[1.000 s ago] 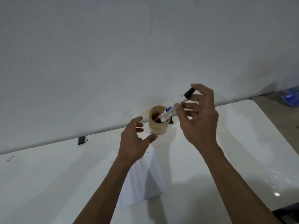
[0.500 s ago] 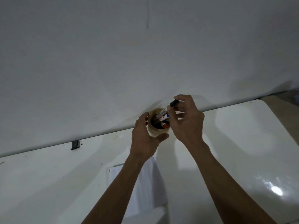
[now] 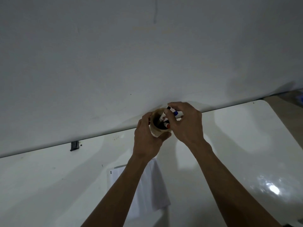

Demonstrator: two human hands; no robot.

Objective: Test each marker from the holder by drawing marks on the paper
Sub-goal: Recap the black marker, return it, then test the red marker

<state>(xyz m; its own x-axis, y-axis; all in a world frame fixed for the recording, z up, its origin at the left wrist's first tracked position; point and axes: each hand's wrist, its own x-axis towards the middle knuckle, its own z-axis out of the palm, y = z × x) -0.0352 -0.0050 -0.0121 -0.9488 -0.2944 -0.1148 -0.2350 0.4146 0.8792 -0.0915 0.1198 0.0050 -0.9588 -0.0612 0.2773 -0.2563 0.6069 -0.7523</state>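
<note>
A tan cylindrical marker holder [image 3: 158, 131] stands at the table's far edge by the wall, with my left hand [image 3: 146, 138] wrapped around its left side. It holds a black-capped marker [image 3: 168, 108], a red-capped marker [image 3: 167, 126] and a blue-capped marker [image 3: 175, 113]. My right hand [image 3: 186, 123] hovers over the holder's right rim, thumb and fingers closed around the blue-capped marker, with the index fingertip close to the black cap. The white paper [image 3: 155, 185] lies on the table nearer to me, partly hidden under my left forearm.
The glossy white table [image 3: 237, 153] meets a plain white wall [image 3: 147, 54] at its far edge. A small black clip [image 3: 74, 145] sits on that edge to the left. The table's rounded right corner gives onto floor with a blue object [image 3: 300, 97].
My right hand lowered the black-capped marker into the holder and now pinches at the blue-capped one. My left hand closed around the holder. The view tilted upward.
</note>
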